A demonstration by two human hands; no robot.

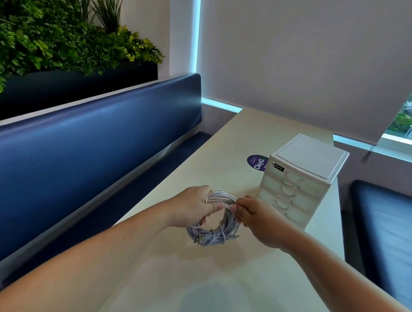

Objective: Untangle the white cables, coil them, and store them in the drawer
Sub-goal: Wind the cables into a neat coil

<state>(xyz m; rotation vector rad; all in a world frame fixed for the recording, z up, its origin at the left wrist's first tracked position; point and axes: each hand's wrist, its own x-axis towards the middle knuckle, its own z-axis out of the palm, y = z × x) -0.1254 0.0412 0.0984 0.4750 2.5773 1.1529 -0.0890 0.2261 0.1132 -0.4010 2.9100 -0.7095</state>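
Observation:
A coil of white cables point(214, 233) is held just above the pale table point(206, 289), with plug ends showing at its lower edge. My left hand point(191, 209) grips the coil's upper left, thumb across the strands. On the coil's right side, my right hand point(259, 221) pinches the strands between thumb and fingers. A small white drawer unit point(300, 180) with several drawers, all closed, stands just behind my right hand.
A round purple sticker point(256, 162) lies on the table left of the drawer unit. Blue padded benches point(66, 151) run along both long sides of the table. A planter with green foliage point(44, 32) sits above the left bench. Window blinds hang behind.

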